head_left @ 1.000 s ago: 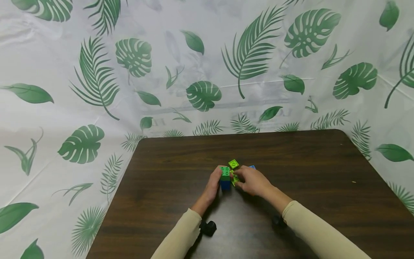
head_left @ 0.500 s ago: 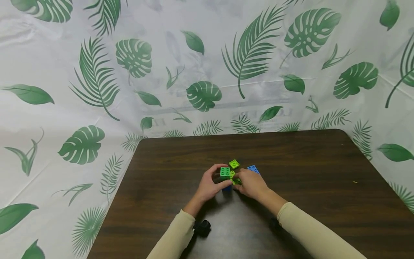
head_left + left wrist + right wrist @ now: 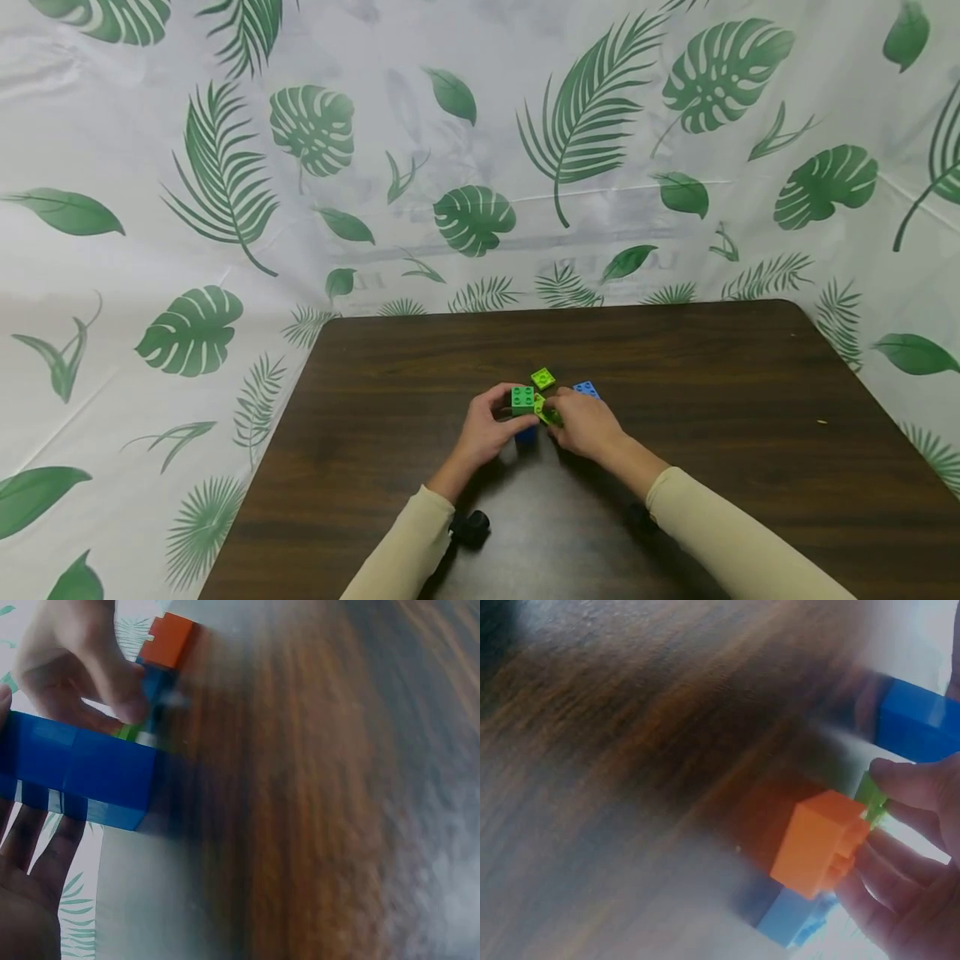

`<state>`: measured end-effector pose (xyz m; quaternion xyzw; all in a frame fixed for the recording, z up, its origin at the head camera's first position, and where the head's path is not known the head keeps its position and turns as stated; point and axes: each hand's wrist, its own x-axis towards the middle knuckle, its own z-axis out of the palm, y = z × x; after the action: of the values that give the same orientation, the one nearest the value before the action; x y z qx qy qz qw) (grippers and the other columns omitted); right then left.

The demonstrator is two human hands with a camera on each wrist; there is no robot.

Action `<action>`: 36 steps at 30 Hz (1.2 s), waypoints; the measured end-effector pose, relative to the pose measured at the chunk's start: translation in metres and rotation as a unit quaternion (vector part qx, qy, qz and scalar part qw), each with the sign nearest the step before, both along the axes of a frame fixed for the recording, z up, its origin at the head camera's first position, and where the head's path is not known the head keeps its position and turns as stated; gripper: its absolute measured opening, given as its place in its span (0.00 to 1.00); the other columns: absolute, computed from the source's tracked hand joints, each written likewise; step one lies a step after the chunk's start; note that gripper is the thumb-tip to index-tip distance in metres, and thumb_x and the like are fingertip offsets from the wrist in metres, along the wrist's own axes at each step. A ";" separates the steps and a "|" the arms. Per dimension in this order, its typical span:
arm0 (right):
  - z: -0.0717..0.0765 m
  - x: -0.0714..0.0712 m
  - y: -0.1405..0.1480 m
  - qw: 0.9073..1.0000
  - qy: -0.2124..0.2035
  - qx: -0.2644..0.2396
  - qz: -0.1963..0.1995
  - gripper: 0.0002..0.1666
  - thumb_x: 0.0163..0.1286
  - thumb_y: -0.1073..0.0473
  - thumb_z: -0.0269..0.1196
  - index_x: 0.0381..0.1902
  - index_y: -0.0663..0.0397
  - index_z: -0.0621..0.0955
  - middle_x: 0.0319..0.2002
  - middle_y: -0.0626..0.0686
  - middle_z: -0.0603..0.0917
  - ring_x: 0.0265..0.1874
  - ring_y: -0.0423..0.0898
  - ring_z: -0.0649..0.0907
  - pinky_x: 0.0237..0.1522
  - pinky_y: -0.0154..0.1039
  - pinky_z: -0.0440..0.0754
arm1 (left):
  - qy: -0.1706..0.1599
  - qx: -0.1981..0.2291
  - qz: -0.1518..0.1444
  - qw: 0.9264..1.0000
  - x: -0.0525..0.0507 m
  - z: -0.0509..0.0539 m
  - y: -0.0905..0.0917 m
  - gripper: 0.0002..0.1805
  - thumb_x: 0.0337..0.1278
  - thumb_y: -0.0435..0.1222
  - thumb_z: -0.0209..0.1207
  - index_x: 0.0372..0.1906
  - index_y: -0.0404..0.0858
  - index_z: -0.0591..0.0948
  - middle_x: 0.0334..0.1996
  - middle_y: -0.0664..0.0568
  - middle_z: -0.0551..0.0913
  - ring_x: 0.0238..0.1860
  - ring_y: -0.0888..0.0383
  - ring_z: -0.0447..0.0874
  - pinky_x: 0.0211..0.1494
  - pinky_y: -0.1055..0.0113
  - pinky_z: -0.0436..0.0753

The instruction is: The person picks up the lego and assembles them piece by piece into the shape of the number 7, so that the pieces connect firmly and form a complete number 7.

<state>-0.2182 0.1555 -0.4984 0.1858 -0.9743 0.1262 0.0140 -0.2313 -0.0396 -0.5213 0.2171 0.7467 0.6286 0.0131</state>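
Pinching lime-green toy brick (image 3: 871,793) in right grip (image 3: 588,423), at 3 o'clock from green-topped blue stack (image 3: 522,401)
Clasping stack, with long axis roughly upright, in left grip (image 3: 483,429); cannot tell whether touching brick

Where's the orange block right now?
In the right wrist view, the orange plastic block is below and right of centre, close to the right hand and a blue plastic block.
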 end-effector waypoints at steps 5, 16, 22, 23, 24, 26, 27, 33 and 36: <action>0.007 -0.002 0.005 0.999 0.041 -0.027 -0.016 0.19 0.58 0.55 0.73 0.48 0.48 0.86 0.42 0.50 0.82 0.24 0.45 0.79 0.24 0.43 0.79 | -0.015 -0.007 -0.003 1.000 0.000 -0.001 -0.002 0.20 0.51 0.33 0.72 0.51 0.40 0.82 0.45 0.51 0.85 0.49 0.51 0.83 0.53 0.62 0.81; 0.049 -0.003 0.002 0.980 0.099 -0.166 -0.046 0.20 0.64 0.60 0.69 0.54 0.46 0.83 0.50 0.48 0.82 0.19 0.41 0.72 0.20 0.38 0.72 | -0.020 -0.020 -0.005 1.000 0.009 0.014 -0.006 0.20 0.52 0.30 0.70 0.52 0.33 0.81 0.44 0.46 0.85 0.49 0.47 0.83 0.55 0.52 0.79; 0.063 0.008 -0.011 0.975 0.063 -0.213 0.015 0.20 0.66 0.62 0.67 0.57 0.48 0.82 0.53 0.49 0.81 0.39 0.47 0.83 0.38 0.46 0.82 | -0.024 -0.015 -0.012 1.000 0.016 0.026 -0.007 0.20 0.54 0.30 0.69 0.53 0.33 0.81 0.46 0.46 0.85 0.50 0.50 0.83 0.56 0.55 0.80; 0.065 0.010 -0.014 0.975 0.064 -0.213 0.028 0.20 0.66 0.62 0.67 0.57 0.48 0.82 0.53 0.48 0.81 0.43 0.48 0.83 0.41 0.46 0.82 | -0.026 -0.019 -0.012 0.999 0.016 0.027 -0.007 0.20 0.54 0.30 0.69 0.53 0.33 0.81 0.46 0.46 0.85 0.50 0.51 0.83 0.56 0.56 0.80; 0.066 0.011 -0.016 0.974 0.064 -0.212 0.041 0.20 0.66 0.63 0.67 0.56 0.48 0.82 0.52 0.48 0.81 0.43 0.47 0.83 0.41 0.46 0.82 | -0.026 -0.022 -0.011 0.999 0.016 0.027 -0.007 0.20 0.54 0.31 0.69 0.53 0.33 0.81 0.47 0.46 0.85 0.50 0.52 0.83 0.55 0.58 0.80; 0.068 0.014 -0.019 0.974 0.069 -0.204 0.062 0.20 0.66 0.63 0.67 0.56 0.48 0.82 0.52 0.46 0.81 0.42 0.45 0.83 0.40 0.43 0.82 | -0.027 -0.026 -0.010 0.999 0.016 0.027 -0.006 0.21 0.54 0.33 0.70 0.54 0.33 0.81 0.48 0.46 0.85 0.50 0.52 0.83 0.55 0.60 0.80; 0.068 0.016 -0.020 0.975 0.073 -0.198 0.069 0.20 0.66 0.63 0.67 0.55 0.47 0.82 0.51 0.45 0.81 0.42 0.44 0.83 0.40 0.43 0.82 | -0.029 -0.027 -0.010 0.999 0.016 0.028 -0.006 0.21 0.54 0.33 0.70 0.54 0.34 0.81 0.47 0.47 0.85 0.50 0.52 0.83 0.54 0.60 0.81; 0.069 0.018 -0.022 0.978 0.083 -0.177 0.080 0.18 0.65 0.61 0.68 0.53 0.45 0.83 0.49 0.43 0.81 0.42 0.43 0.84 0.41 0.43 0.82 | -0.041 -0.021 -0.017 0.999 0.017 0.028 -0.005 0.19 0.55 0.34 0.70 0.51 0.33 0.81 0.45 0.46 0.86 0.49 0.49 0.84 0.51 0.61 0.82; 0.068 0.019 -0.020 0.977 0.079 -0.181 0.081 0.17 0.65 0.62 0.68 0.52 0.46 0.83 0.49 0.43 0.82 0.43 0.45 0.84 0.42 0.45 0.82 | -0.043 -0.018 -0.018 0.999 0.017 0.028 -0.005 0.19 0.54 0.34 0.70 0.51 0.33 0.82 0.45 0.47 0.85 0.50 0.49 0.83 0.52 0.60 0.82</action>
<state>-0.1991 0.1351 -0.4300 0.2682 -0.9130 0.2857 0.1137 -0.2144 -0.0448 -0.4928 0.2030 0.7526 0.6235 0.0606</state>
